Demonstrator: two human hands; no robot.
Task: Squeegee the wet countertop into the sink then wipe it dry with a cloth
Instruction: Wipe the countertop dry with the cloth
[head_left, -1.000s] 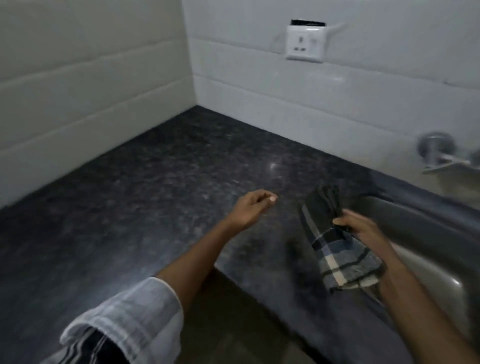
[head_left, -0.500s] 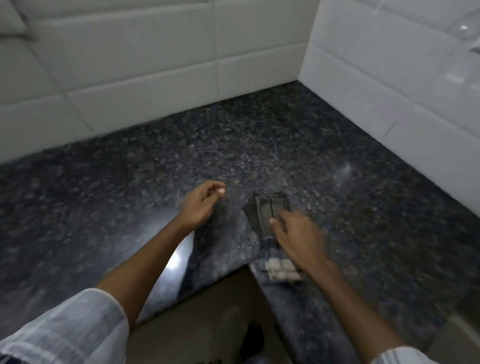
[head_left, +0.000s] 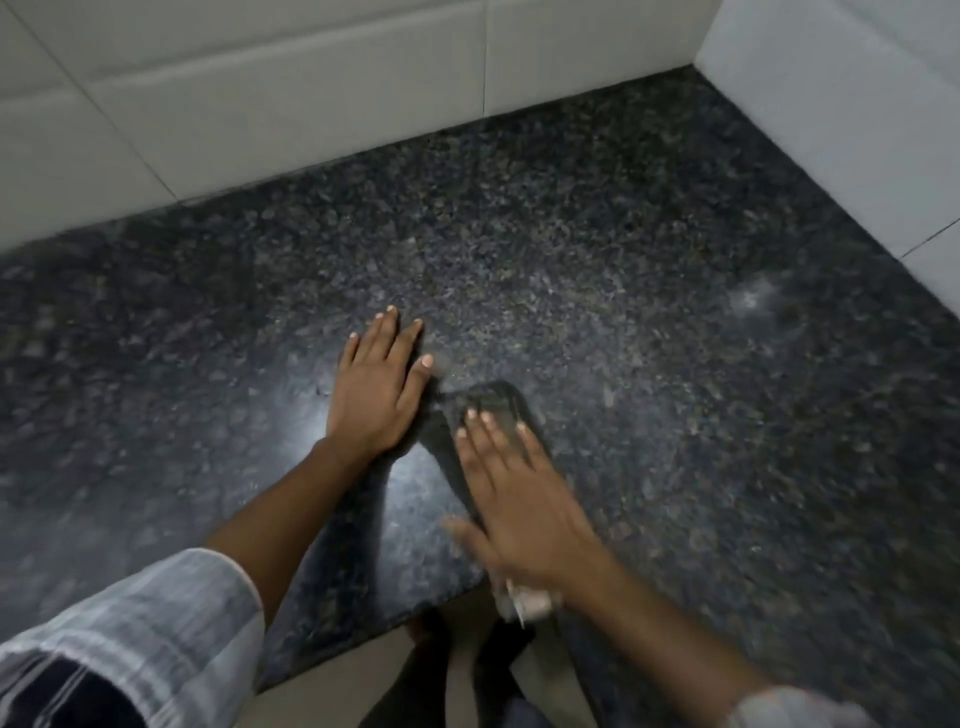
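Cloth (head_left: 488, 410) lay flat under the right hand (head_left: 519, 499), fingers spread, pressing it onto the tabletop (head_left: 675, 364) just beside the left hand (head_left: 374, 395), open and empty; firm overlapping strokes should dry best

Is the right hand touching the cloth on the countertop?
Touching. The head view shows the right hand pressed flat on the cloth, which sticks out past its fingers.
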